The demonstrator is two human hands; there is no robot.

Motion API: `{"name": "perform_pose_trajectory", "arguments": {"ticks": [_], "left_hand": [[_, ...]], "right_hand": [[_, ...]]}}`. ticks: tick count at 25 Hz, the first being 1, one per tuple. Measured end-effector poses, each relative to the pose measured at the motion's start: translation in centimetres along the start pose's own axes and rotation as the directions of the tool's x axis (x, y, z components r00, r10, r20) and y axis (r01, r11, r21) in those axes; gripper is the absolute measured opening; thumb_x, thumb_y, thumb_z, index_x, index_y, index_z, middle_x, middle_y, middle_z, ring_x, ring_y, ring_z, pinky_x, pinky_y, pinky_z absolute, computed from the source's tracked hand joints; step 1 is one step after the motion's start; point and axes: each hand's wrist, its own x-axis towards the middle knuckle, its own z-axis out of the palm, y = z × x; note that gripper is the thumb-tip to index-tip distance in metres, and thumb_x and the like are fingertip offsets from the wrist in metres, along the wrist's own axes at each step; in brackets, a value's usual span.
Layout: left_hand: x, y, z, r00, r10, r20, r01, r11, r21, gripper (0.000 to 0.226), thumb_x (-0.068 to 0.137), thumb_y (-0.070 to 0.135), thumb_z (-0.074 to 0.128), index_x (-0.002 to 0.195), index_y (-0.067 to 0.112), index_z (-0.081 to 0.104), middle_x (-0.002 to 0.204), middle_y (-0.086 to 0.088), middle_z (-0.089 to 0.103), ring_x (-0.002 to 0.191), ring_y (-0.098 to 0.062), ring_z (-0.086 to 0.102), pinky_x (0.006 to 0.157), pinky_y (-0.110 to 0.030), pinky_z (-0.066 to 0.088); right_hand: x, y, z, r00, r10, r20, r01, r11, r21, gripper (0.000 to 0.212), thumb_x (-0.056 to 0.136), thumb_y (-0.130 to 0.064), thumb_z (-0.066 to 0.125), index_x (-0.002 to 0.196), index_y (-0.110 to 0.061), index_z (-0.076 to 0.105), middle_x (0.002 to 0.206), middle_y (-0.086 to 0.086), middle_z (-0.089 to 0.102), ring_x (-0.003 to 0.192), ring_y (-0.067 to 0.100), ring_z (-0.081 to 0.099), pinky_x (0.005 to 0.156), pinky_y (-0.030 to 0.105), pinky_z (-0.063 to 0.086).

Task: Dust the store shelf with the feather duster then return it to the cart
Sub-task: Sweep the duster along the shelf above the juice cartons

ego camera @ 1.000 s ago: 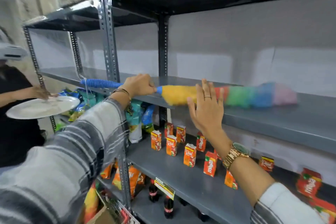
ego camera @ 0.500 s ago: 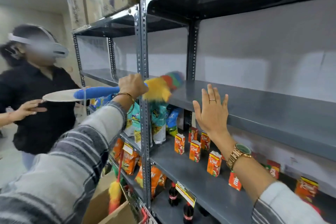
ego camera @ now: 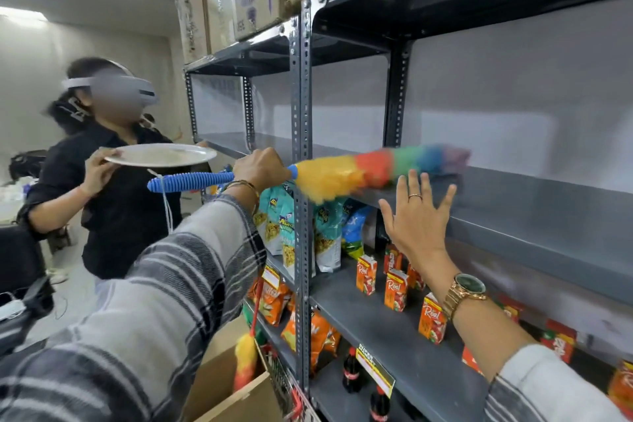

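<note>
In the head view, the left hand (ego camera: 262, 166) is clenched around the ribbed blue plastic handle of the rainbow-coloured feather duster (ego camera: 376, 168). The duster's long axis runs nearly level, left to right, handle outward past the grey perforated upright post (ego camera: 300, 147), fluffy head lying on the bare grey metal shelf (ego camera: 531, 202). The right hand (ego camera: 419, 216) is released, fingers spread, palm toward the shelf's front edge just below the head, holding nothing. The left hand is plainly the working one; the sweep likely follows the shelf's length.
</note>
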Motion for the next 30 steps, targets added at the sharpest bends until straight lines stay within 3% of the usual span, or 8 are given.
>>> {"name": "perform_pose_trajectory", "arguments": {"ticks": [4,8,12,16,19,22,26,30], "left_hand": [[-0.8,2.6,0.0,0.988,0.048,-0.143,-0.044,0.999,0.032,0.032,0.082,0.034,0.052,0.096,0.009,0.066,0.102,-0.013,0.07,0.09,-0.032,0.065,0.069,-0.031,0.04],[-1.3,1.6,0.9,0.995,0.095,0.03,-0.094,0.995,-0.045,0.037,0.08,0.038,0.055,0.095,0.007,0.069,0.107,-0.019,0.068,0.093,-0.036,0.064,0.078,-0.037,0.047],[-1.9,6.2,1.3,0.974,0.206,-0.093,-0.202,0.978,0.05,0.039,0.079,0.036,0.055,0.099,0.004,0.066,0.1,-0.017,0.068,0.094,-0.041,0.064,0.078,-0.039,0.049],[-1.1,8.4,0.8,0.944,0.309,0.116,-0.296,0.948,-0.117,0.031,0.073,0.031,0.057,0.086,0.009,0.074,0.089,-0.01,0.066,0.082,-0.032,0.061,0.074,-0.034,0.049],[-1.3,11.6,1.6,0.933,0.36,0.028,-0.358,0.932,-0.053,0.029,0.079,0.032,0.057,0.085,0.006,0.068,0.093,-0.012,0.066,0.088,-0.037,0.064,0.073,-0.037,0.048],[-1.5,14.7,1.9,0.872,0.487,0.04,-0.476,0.866,-0.153,0.023,0.079,0.028,0.058,0.072,0.008,0.067,0.086,-0.012,0.067,0.09,-0.038,0.065,0.072,-0.036,0.05],[-2.5,18.3,3.2,0.851,0.523,0.042,-0.514,0.847,-0.132,0.031,0.082,0.031,0.056,0.098,0.01,0.072,0.109,-0.014,0.069,0.099,-0.037,0.063,0.083,-0.039,0.05],[-4.0,22.5,3.6,0.743,0.669,0.028,-0.65,0.731,-0.21,0.029,0.083,0.032,0.056,0.095,0.012,0.074,0.102,-0.013,0.07,0.095,-0.036,0.064,0.075,-0.033,0.047]], "right_hand": [[-0.5,0.4,-0.1,0.998,-0.053,0.019,0.053,0.998,-0.035,0.057,0.091,-0.039,0.045,0.131,0.001,0.038,0.14,0.023,0.042,0.132,0.035,0.036,0.103,0.072,0.01],[-0.6,0.5,-0.8,0.996,-0.094,0.01,0.094,0.995,-0.019,0.057,0.091,-0.037,0.047,0.133,-0.001,0.036,0.142,0.022,0.041,0.132,0.035,0.036,0.103,0.072,0.007],[-1.4,1.5,-1.9,0.998,-0.069,0.003,0.069,0.997,-0.034,0.055,0.091,-0.037,0.048,0.132,-0.002,0.038,0.141,0.019,0.043,0.13,0.037,0.039,0.101,0.074,0.009],[-2.5,4.1,-3.4,0.996,-0.083,-0.011,0.081,0.986,-0.143,0.054,0.09,-0.04,0.036,0.127,-0.002,0.045,0.134,0.018,0.052,0.121,0.039,0.049,0.097,0.075,0.016],[-3.4,6.1,-4.9,0.995,-0.094,-0.028,0.087,0.979,-0.185,0.057,0.089,-0.041,0.027,0.124,-0.002,0.049,0.131,0.017,0.055,0.119,0.036,0.052,0.095,0.076,0.02],[-3.9,7.4,-6.4,0.995,-0.045,-0.091,0.03,0.985,-0.167,0.055,0.089,-0.041,0.03,0.124,-0.003,0.05,0.131,0.016,0.056,0.119,0.034,0.053,0.095,0.075,0.022],[-4.2,9.6,-8.8,0.983,0.078,-0.166,-0.095,0.99,-0.101,0.055,0.089,-0.04,0.04,0.129,-0.002,0.042,0.137,0.018,0.049,0.121,0.037,0.048,0.104,0.07,0.012],[-5.1,12.2,-11.3,0.956,0.204,-0.212,-0.217,0.975,-0.04,0.053,0.092,-0.035,0.044,0.134,-0.003,0.035,0.141,0.019,0.043,0.127,0.037,0.04,0.107,0.062,0.018]]}}
